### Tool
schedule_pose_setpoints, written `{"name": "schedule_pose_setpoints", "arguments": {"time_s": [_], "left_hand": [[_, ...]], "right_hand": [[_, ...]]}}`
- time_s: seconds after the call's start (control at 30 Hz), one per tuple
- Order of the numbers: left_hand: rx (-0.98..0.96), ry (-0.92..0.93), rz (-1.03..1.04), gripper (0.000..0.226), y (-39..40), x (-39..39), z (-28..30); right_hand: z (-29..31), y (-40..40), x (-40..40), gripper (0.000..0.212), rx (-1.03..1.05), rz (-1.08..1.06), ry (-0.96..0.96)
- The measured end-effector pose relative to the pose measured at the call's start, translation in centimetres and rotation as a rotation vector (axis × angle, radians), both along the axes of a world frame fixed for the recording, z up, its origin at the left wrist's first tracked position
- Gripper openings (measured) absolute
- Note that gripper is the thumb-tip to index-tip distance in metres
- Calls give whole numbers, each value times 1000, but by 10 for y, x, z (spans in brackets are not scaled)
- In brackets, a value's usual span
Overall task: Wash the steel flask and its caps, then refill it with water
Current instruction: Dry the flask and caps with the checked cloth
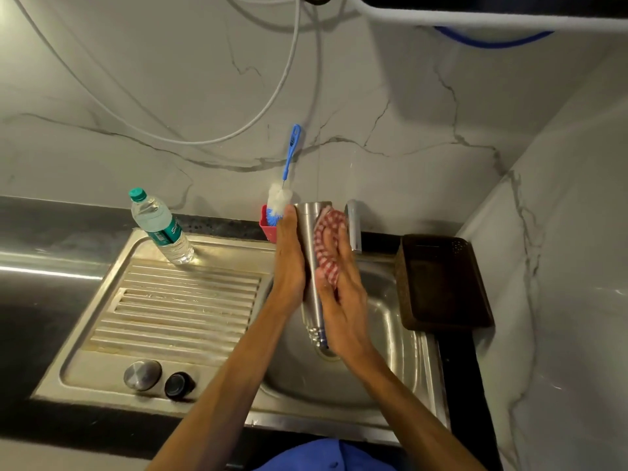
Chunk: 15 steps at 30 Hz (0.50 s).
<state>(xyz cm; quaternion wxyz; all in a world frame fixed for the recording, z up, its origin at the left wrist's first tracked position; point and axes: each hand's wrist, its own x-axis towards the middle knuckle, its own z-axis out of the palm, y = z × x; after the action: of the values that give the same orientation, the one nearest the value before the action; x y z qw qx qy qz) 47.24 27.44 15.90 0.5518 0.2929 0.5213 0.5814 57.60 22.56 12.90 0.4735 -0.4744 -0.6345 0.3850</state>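
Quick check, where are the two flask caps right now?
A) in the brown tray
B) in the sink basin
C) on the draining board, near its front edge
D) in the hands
C: the steel cap and the black cap sit side by side on the draining board, apart from the hands.

- Desk (pixel 51 300): dark, glossy top w/ steel sink unit (pixel 85 379) set into it, marble wall behind.
- Drainboard (pixel 176 307): ribbed, left of basin.
- Plastic water bottle (pixel 159 227): green cap, on drainboard's back corner, leaning in the wide-angle view.
- Steel cap (pixel 142 374) & black cap (pixel 179 385): side by side on drainboard's front edge, nearly touching.
- Red holder (pixel 266 227): at back edge by wall, bottle brush (pixel 282 195) stood in it, blue handle up.
- Brown tray (pixel 441 283): on desk, right of basin.
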Motion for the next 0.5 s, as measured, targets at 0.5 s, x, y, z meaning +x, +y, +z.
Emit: {"name": "schedule_pose_setpoints", "arguments": {"time_s": [0.5], "left_hand": [[119,359,-48,48,13,-48,6]], "right_hand": [[-11,-17,75,34,-506,-161,318]]}}
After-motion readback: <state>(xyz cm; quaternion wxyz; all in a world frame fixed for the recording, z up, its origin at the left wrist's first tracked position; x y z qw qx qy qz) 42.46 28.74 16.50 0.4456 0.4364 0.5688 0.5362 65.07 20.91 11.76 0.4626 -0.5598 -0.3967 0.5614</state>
